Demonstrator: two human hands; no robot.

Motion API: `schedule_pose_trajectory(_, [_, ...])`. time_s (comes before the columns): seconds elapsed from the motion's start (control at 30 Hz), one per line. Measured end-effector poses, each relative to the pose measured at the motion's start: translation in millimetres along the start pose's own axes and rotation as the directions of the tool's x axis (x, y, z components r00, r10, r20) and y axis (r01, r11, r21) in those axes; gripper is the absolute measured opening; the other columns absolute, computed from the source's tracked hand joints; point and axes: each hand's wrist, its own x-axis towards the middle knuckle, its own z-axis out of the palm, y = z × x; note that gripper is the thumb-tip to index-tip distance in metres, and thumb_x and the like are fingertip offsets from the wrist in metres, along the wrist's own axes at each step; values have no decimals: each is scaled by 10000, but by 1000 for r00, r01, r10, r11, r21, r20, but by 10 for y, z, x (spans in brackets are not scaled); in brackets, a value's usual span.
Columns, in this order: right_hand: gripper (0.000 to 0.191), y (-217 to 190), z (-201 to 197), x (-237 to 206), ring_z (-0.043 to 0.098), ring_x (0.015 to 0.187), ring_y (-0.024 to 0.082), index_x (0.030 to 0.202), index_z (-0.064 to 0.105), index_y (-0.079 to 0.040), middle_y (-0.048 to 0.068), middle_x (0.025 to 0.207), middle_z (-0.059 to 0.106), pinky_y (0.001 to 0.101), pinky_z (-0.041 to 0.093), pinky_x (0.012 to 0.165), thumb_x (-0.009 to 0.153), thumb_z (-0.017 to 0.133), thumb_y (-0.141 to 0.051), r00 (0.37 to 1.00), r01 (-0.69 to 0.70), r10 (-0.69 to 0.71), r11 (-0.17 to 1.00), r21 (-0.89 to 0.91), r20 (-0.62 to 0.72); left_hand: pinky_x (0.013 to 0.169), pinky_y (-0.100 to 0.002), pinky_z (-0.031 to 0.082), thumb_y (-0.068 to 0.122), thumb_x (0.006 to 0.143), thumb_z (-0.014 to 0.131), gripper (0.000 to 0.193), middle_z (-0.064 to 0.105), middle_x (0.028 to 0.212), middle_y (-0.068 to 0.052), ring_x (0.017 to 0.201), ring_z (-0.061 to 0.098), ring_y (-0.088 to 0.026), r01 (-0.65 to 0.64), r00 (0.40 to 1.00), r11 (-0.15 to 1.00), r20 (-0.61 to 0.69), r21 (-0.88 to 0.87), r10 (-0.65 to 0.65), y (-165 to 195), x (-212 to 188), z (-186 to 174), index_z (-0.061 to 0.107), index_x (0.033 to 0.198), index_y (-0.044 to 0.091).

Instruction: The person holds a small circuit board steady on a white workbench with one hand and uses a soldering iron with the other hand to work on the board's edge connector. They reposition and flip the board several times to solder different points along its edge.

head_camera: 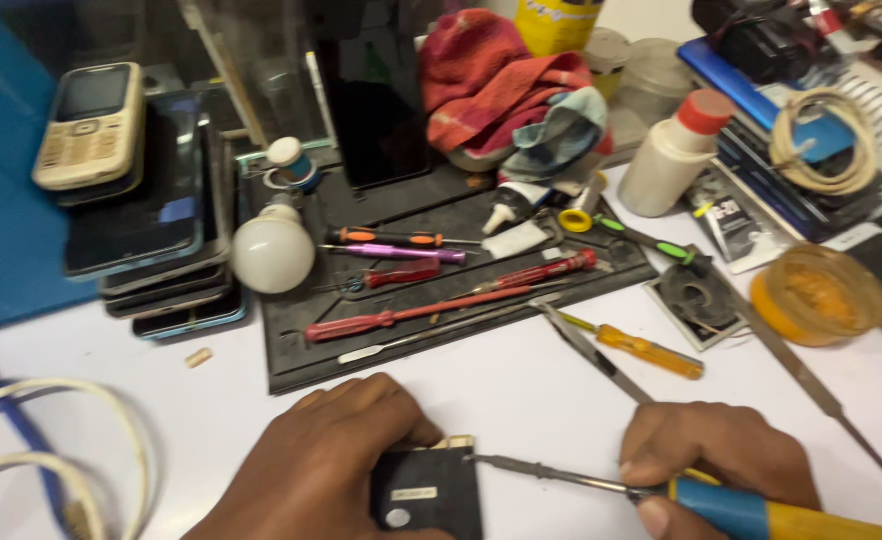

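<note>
Black module [431, 495] at table edge, soldering iron [601, 485] touching.

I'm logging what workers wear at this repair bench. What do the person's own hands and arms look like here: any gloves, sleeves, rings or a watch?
Both hands are bare: no gloves on the left hand or the right hand. No rings show on the visible fingers, and nails look short. The wrists run out of the picture at the bottom edge, so sleeves or a watch cannot be told.
</note>
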Motion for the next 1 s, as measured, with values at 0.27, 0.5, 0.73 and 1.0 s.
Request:
schedule_pose_trajectory(0.27, [191,-69,8,103,724,658,181,900,632,-53,78,723,704,318,521,585,834,787,-144,999,-6,4,999,37,36,865,-362,538,313,772,795,278,729,1022,37,1038,719,-183,69,998,997,14,37,-69,-216,37,165,773,1037,234])
schedule_pose_trajectory(0.5, [199,-74,-44,129,697,649,175,888,634,-63,83,708,719,308,511,571,831,791,-171,996,-42,41,999,18,75,877,-362,535,307,759,806,297,732,1033,40,1056,719,-178,93,995,995,32,46,-95,-238,61,164,779,1046,234])
schedule_pose_trajectory(0.73, [210,-68,-14,52,659,669,170,880,622,-61,86,707,690,308,515,595,827,788,-178,1000,-24,24,1000,-18,0,850,-379,534,264,718,804,307,721,1018,6,1026,707,-226,-11,999,1000,-43,13,12,-87,33,67,766,1014,193])
schedule_pose_trajectory(1.0, [217,14,-87,-17,608,688,186,864,648,-42,125,746,675,304,465,588,812,802,-185,997,-73,74,995,-72,14,830,-400,522,465,574,945,594,704,980,-49,996,678,-271,54,998,998,30,-43,-53,98,-2,-75,741,1020,130])
